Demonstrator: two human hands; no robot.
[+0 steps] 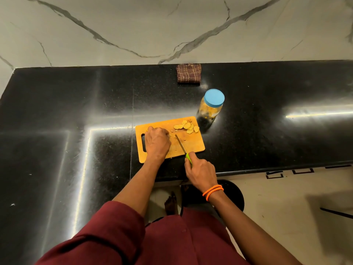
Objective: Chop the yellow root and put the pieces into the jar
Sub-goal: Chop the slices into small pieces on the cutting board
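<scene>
Chopping was seen on one orange cutting board (193, 144), laid on a black stone counter (76, 111) near that counter's front edge. The left hand (157, 142) was curled knuckles-up over the board's middle; what lay beneath the fingers was hidden, so its grasp could not be told. One knife (180, 144) was gripped at its green handle by the right hand (200, 174), which hung over the front edge, the blade angled across the board toward the left hand. The yellow root slices (188, 127) were heaped at the board's far right corner, about seven being countable, with a few crumbs scattered near the blade.

One jar (211, 108), closed by a blue lid (214, 98), was stood just beyond that corner, yellow pieces visible inside; a label was seen but no writing could be read. One folded checked cloth (188, 73) was set against the marble wall (172, 25). Wide bare counter was left to both sides of the board. Two orange bands (213, 191) were worn on the right wrist.
</scene>
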